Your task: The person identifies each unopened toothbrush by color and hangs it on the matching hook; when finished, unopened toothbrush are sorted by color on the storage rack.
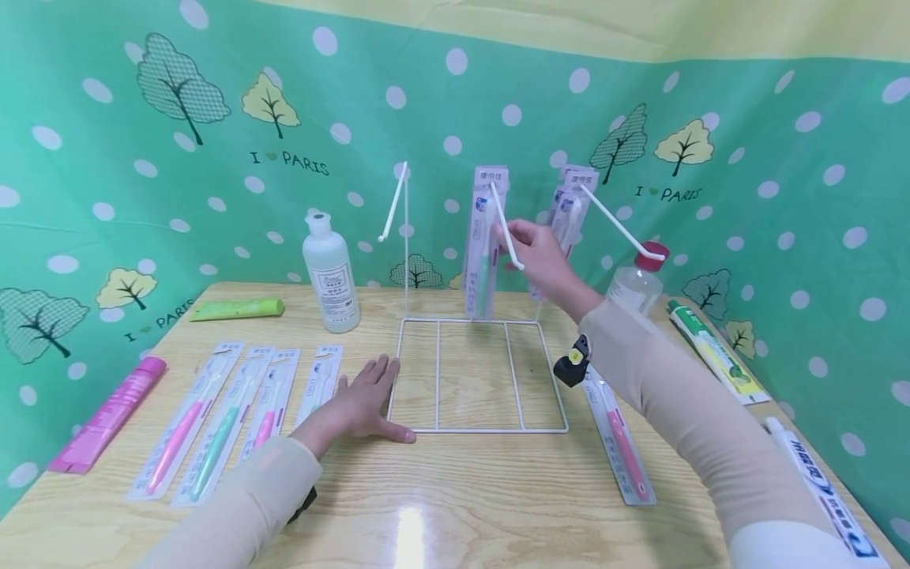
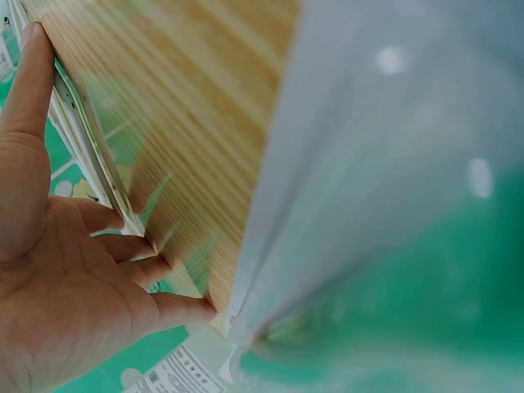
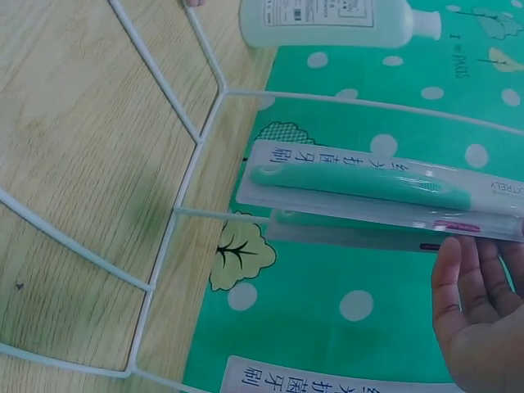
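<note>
A white wire display rack (image 1: 437, 371) with three hooks stands mid-table. On its middle hook (image 1: 506, 229) hang a blister-packed green toothbrush (image 3: 352, 182) and another pack just behind it. My right hand (image 1: 542, 259) pinches the front pack by its right edge; the thumb is outside the right wrist view. More packed toothbrushes (image 1: 569, 213) hang from the right hook. My left hand (image 1: 364, 405) lies spread over the front left corner of the rack's base, thumb along the front wire. Nothing hangs on the left hook (image 1: 393, 207).
Several packed toothbrushes (image 1: 181, 435) lie left of the rack, and a pink one (image 1: 626, 450) lies right. Around them are a pink tube (image 1: 110, 415), a green tube (image 1: 238, 310), a clear bottle (image 1: 332, 276), a red-capped bottle (image 1: 633, 288) and toothpaste tubes (image 1: 718, 352).
</note>
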Tool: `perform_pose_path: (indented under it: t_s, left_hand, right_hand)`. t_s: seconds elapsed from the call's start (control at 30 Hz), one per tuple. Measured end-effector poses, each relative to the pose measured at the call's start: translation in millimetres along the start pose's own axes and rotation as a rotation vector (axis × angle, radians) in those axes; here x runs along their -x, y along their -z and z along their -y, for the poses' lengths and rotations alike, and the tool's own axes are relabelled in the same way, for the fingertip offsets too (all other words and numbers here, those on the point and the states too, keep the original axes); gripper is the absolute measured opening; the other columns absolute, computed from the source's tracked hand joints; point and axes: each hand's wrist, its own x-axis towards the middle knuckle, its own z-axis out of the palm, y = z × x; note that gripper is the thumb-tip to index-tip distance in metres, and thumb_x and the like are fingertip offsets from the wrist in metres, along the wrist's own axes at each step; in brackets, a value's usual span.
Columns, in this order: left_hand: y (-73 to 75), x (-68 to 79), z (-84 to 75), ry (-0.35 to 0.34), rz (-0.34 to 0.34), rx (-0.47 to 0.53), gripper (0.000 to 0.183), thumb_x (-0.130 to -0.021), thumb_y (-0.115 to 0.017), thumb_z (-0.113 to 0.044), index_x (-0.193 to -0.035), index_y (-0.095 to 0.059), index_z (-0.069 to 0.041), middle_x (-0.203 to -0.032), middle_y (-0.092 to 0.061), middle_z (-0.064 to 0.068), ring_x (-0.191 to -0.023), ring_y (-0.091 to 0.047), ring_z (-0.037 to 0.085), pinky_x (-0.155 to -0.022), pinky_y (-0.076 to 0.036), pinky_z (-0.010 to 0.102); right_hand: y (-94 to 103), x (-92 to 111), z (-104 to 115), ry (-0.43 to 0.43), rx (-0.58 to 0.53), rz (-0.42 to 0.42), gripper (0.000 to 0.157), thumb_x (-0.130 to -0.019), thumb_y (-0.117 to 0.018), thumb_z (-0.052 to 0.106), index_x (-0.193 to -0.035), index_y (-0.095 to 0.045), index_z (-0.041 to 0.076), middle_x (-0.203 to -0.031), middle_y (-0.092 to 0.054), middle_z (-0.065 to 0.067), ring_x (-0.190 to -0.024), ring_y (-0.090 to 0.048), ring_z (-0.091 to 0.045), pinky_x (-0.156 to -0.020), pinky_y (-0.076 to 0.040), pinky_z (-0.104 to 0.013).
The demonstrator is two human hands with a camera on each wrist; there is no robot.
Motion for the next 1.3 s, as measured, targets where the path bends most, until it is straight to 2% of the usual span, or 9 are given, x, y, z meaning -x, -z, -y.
perform_pose_path:
  t_s: [0.3,0.57,0.7,0.8,0.9,1.13,1.3]
  left_hand:
    - [1.3,2.1,-1.2,0.005,0.004,0.004,0.121,-0.06,-0.07,-0.065,-0.145,-0.01,-0.004,-0.15,-0.005,0.02,-0.136,-0.002,0.037,-0.1,-0.003,0.066]
    - [0.5,0.6,-2.3,0.005,0.005,0.006,0.122,-0.059,-0.07,-0.065,-0.146,-0.01,-0.004,-0.15,-0.005,0.019,-0.136,-0.002,0.037,-0.1,-0.003,0.066]
    - [0.2,-0.2,-1.0,0.0,0.0,0.002,0.122,-0.059,-0.069,-0.066,-0.146,-0.01,-0.004,-0.15,-0.005,0.019,-0.136,-0.002,0.037,-0.1,-0.003,0.066]
    - [0.4,-0.5,-0.6,-0.003,-0.001,0.007,0.122,-0.059,-0.069,-0.066,-0.145,-0.01,-0.004,-0.149,-0.005,0.02,-0.136,-0.002,0.037,-0.099,-0.003,0.066]
    - [1.1,-0.2,0.0,-0.001,0.001,0.015,0.122,-0.059,-0.069,-0.066,-0.145,-0.01,-0.004,-0.149,-0.005,0.02,-0.136,-0.002,0.038,-0.099,-0.003,0.066]
    - [1.7,0.9,-0.5,-0.004,0.002,0.019,0.121,-0.06,-0.069,-0.065,-0.145,-0.01,-0.003,-0.149,-0.005,0.02,-0.136,-0.003,0.038,-0.099,-0.003,0.067]
    - [1.0,-0.3,-0.2,-0.003,0.001,0.029,0.122,-0.059,-0.069,-0.065,-0.145,-0.01,-0.003,-0.15,-0.005,0.02,-0.136,-0.003,0.038,-0.099,-0.002,0.066]
  right_hand:
    - [9.2,7,-6,0.0,0.154,-0.037,0.029,-0.093,-0.052,0.025,-0.113,-0.057,0.006,-0.103,-0.059,-0.009,-0.093,-0.056,-0.022,-0.081,-0.048,-0.037]
    - [46.7,40,-16,0.003,0.252,0.005,0.033,-0.089,-0.056,0.036,-0.112,-0.058,0.012,-0.111,-0.058,-0.007,-0.102,-0.053,-0.025,-0.085,-0.045,-0.042]
    - [67.1,59,-27,0.028,0.358,0.027,0.036,-0.09,-0.055,0.036,-0.114,-0.058,0.009,-0.113,-0.059,-0.008,-0.098,-0.056,-0.023,-0.081,-0.047,-0.038]
    - [81.1,72,-39,-0.021,0.411,0.026,0.04,-0.088,-0.056,0.04,-0.114,-0.058,0.011,-0.109,-0.06,-0.007,-0.093,-0.056,-0.02,-0.078,-0.049,-0.035]
    - [93.7,86,-53,-0.081,0.392,0.031,0.042,-0.086,-0.058,0.043,-0.114,-0.058,0.012,-0.106,-0.06,-0.006,-0.094,-0.056,-0.019,-0.078,-0.049,-0.034]
    - [116.0,118,-93,-0.132,0.351,0.088,0.046,-0.085,-0.059,0.043,-0.116,-0.056,0.008,-0.11,-0.059,-0.009,-0.098,-0.056,-0.024,-0.078,-0.05,-0.033]
    - [123.6,135,-120,-0.224,0.308,0.105,0.053,-0.085,-0.059,0.043,-0.121,-0.052,0.005,-0.114,-0.058,-0.012,-0.104,-0.055,-0.028,-0.084,-0.047,-0.042]
